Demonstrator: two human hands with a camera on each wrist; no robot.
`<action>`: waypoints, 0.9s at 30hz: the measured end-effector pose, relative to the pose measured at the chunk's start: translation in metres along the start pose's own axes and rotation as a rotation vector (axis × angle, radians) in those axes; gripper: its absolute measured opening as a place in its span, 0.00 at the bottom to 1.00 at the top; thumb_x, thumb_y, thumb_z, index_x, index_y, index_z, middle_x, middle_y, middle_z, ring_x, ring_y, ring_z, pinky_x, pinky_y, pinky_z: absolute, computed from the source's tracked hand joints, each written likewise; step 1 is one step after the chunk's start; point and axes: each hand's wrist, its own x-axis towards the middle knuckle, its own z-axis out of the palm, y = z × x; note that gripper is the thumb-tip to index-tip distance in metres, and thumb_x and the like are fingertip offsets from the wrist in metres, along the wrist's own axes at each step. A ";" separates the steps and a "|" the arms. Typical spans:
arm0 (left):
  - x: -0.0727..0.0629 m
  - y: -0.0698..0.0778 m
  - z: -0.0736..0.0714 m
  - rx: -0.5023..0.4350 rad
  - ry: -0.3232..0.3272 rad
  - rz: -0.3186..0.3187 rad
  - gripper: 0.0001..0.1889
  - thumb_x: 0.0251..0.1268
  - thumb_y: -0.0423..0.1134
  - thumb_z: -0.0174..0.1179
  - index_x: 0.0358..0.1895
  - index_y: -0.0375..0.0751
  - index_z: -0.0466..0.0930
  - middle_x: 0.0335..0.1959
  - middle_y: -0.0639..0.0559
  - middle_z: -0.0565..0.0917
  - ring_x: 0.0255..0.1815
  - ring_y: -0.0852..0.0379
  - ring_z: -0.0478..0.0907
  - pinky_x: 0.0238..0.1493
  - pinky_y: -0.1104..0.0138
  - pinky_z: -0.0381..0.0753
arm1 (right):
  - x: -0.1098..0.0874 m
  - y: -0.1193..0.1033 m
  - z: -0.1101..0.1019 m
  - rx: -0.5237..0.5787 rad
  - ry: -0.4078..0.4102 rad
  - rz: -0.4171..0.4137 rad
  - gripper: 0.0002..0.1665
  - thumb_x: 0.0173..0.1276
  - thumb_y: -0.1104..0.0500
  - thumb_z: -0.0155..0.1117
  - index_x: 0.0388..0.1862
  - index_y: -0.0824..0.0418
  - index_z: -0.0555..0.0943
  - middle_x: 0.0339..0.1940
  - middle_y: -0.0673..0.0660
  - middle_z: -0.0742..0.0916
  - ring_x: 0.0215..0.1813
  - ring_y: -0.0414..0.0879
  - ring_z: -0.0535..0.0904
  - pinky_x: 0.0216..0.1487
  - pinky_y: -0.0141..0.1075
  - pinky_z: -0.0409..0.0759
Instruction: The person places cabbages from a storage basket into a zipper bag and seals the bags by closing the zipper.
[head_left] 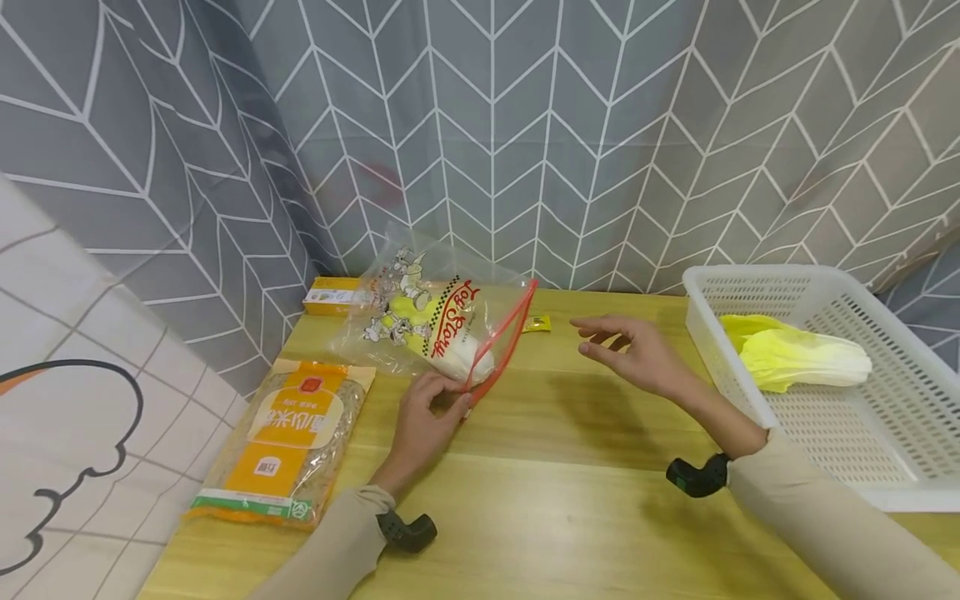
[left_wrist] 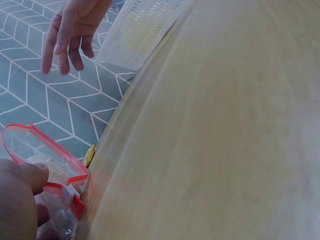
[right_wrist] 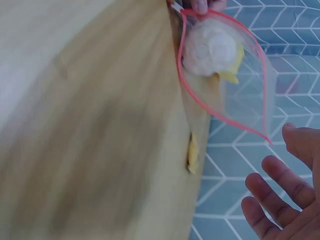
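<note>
My left hand [head_left: 424, 423] pinches the red-edged zip bag [head_left: 454, 320] at its near corner, beside a white slider [left_wrist: 70, 192]. The bag is clear plastic with "Toy Story" lettering and cartoon figures, and its mouth gapes to the right. Inside lies a napa cabbage [right_wrist: 210, 50], its white base toward the opening. Right of the bag, my right hand [head_left: 637, 354] hovers above the table with fingers spread and nothing in them. Behind the bag's mouth lies a small yellow packet [head_left: 537, 323].
A white plastic basket [head_left: 723, 367] on the right holds another napa cabbage [head_left: 806, 354]. To the left, an orange-labelled clear food packet [head_left: 288, 442] lies flat. A yellow-and-white box [head_left: 330, 297] stands at the back left, partly behind the bag. A grey patterned curtain [head_left: 600, 142] hangs behind the wooden table [head_left: 525, 517].
</note>
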 end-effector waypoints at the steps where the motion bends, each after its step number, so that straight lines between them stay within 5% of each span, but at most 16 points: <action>1: 0.000 0.000 0.000 0.003 0.000 -0.004 0.05 0.61 0.35 0.72 0.39 0.43 0.87 0.40 0.53 0.83 0.43 0.58 0.76 0.45 0.69 0.79 | 0.000 0.000 -0.004 -0.008 0.003 -0.004 0.20 0.71 0.62 0.68 0.61 0.59 0.84 0.50 0.59 0.91 0.47 0.48 0.86 0.44 0.33 0.83; 7: -0.001 0.002 -0.001 0.013 -0.008 -0.026 0.05 0.62 0.36 0.72 0.39 0.44 0.87 0.40 0.54 0.83 0.43 0.58 0.76 0.47 0.68 0.78 | -0.004 0.002 -0.033 -0.086 0.021 0.001 0.21 0.71 0.60 0.68 0.62 0.57 0.83 0.51 0.58 0.91 0.46 0.40 0.84 0.44 0.31 0.82; 18: -0.001 -0.001 -0.001 0.023 0.004 0.035 0.05 0.61 0.35 0.73 0.38 0.42 0.87 0.39 0.53 0.82 0.41 0.57 0.77 0.43 0.70 0.79 | -0.017 0.018 -0.073 -0.153 0.063 -0.003 0.21 0.72 0.60 0.67 0.63 0.57 0.83 0.48 0.58 0.90 0.43 0.21 0.78 0.42 0.21 0.78; 25: -0.001 0.000 -0.001 0.024 -0.007 0.018 0.05 0.62 0.37 0.72 0.38 0.43 0.87 0.39 0.54 0.82 0.41 0.58 0.76 0.43 0.70 0.78 | -0.026 0.029 -0.101 -0.173 0.110 0.025 0.21 0.71 0.60 0.68 0.63 0.58 0.83 0.45 0.24 0.83 0.44 0.18 0.77 0.41 0.17 0.75; 27: -0.001 0.000 -0.001 0.030 -0.006 0.019 0.05 0.63 0.37 0.72 0.38 0.43 0.87 0.40 0.54 0.82 0.42 0.58 0.76 0.44 0.70 0.78 | -0.029 0.033 -0.108 -0.171 0.116 0.047 0.23 0.72 0.60 0.67 0.64 0.59 0.82 0.45 0.20 0.81 0.44 0.18 0.76 0.41 0.16 0.74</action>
